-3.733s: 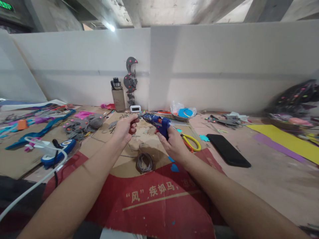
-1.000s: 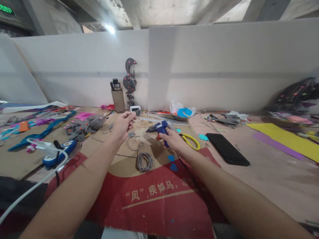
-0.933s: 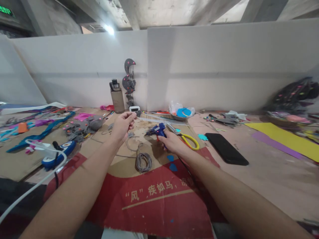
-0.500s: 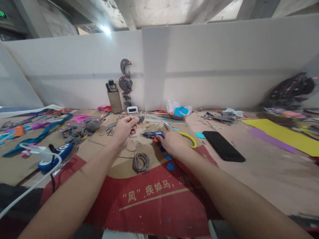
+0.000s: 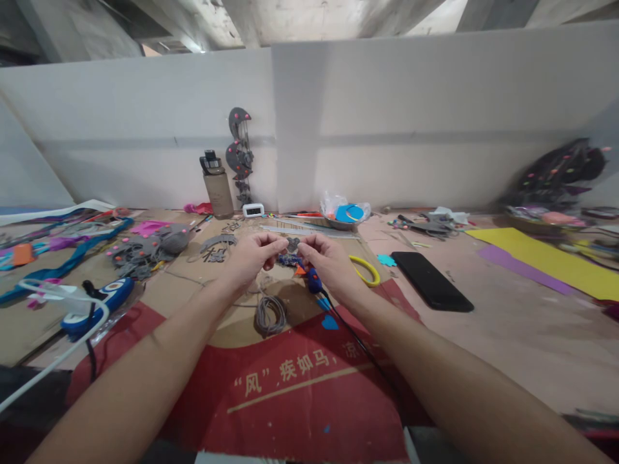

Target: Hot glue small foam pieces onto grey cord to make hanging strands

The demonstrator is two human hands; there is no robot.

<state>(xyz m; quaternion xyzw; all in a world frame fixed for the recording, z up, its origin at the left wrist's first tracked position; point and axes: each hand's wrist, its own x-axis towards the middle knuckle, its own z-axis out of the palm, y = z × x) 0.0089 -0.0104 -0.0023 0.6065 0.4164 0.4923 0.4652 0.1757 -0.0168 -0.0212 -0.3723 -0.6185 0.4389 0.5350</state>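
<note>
Both my hands meet above the cardboard sheet (image 5: 193, 290) and pinch one small grey felt piece (image 5: 293, 244) between them. My left hand (image 5: 251, 258) grips it from the left with thumb and fingers closed. My right hand (image 5: 329, 261) grips its right side, fingers curled. The blue glue gun (image 5: 309, 278) lies on the cardboard just under my right hand, its black cord (image 5: 353, 335) running toward me. A coil of grey cord (image 5: 269, 314) lies in front of my left wrist.
Yellow-handled scissors (image 5: 365, 270) and a black phone (image 5: 430, 290) lie to the right. A water bottle (image 5: 216, 187) and a grey felt hanging piece (image 5: 239, 154) stand against the white wall. Grey felt scraps (image 5: 145, 248) and a blue-white device (image 5: 94, 303) sit left. Yellow foam sheet (image 5: 546, 261) at far right.
My right hand lowered the glue gun onto the cardboard, let go of it, and came up to take the grey piece that my left hand was holding.
</note>
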